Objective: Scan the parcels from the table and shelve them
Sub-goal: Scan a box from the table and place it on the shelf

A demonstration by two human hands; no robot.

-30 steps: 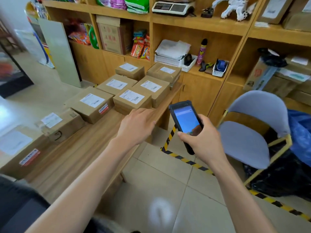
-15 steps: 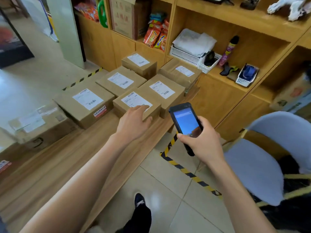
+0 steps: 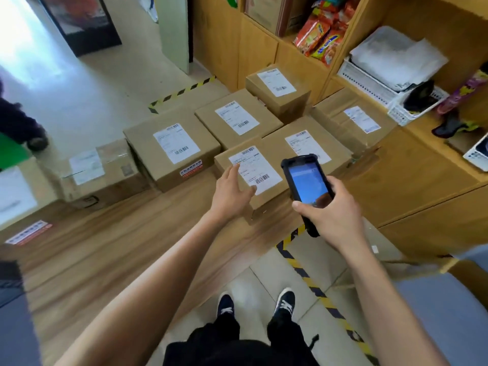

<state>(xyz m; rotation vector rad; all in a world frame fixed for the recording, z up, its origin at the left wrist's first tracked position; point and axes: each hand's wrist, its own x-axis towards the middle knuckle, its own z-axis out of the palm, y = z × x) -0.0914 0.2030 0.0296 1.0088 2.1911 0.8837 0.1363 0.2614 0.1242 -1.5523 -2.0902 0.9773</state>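
Left hand (image 3: 232, 190) lies on the nearest parcel (image 3: 253, 175), grip wide: fingers straight and spread over the top face, fingertips touching the left part of its white label (image 3: 254, 169), thumb at the label's near corner. Nothing pinched or curled round.

Right hand (image 3: 331, 215) has its grip closed round a black handheld scanner (image 3: 307, 184), thumb along the lower left edge, remaining fingers wrapped behind. Screen is lit and faces up; scanner's top end hangs above the right part of that parcel, over the seam with the neighbouring box (image 3: 307, 146).

That parcel sits at the near edge of the wooden tabletop (image 3: 105, 247), towards its right end, barcode on the label turned to the near side. Behind and beside it, more labelled cartons packed tight: a larger one (image 3: 171, 151) to the left, one behind (image 3: 237, 120), a small one (image 3: 277, 88) at the far edge, one (image 3: 353, 122) against the right end by the wooden shelving (image 3: 422, 180). Two further cartons (image 3: 100, 173) along the left side, the leftmost blurred.

Shelving holds snack packets (image 3: 319, 35) and a white basket (image 3: 375, 83) with folded white stuff. Yellow-black tape (image 3: 311, 283) runs across the floor tiles; person's dark shoes (image 3: 284, 302) stand just beside the tabletop's near edge.
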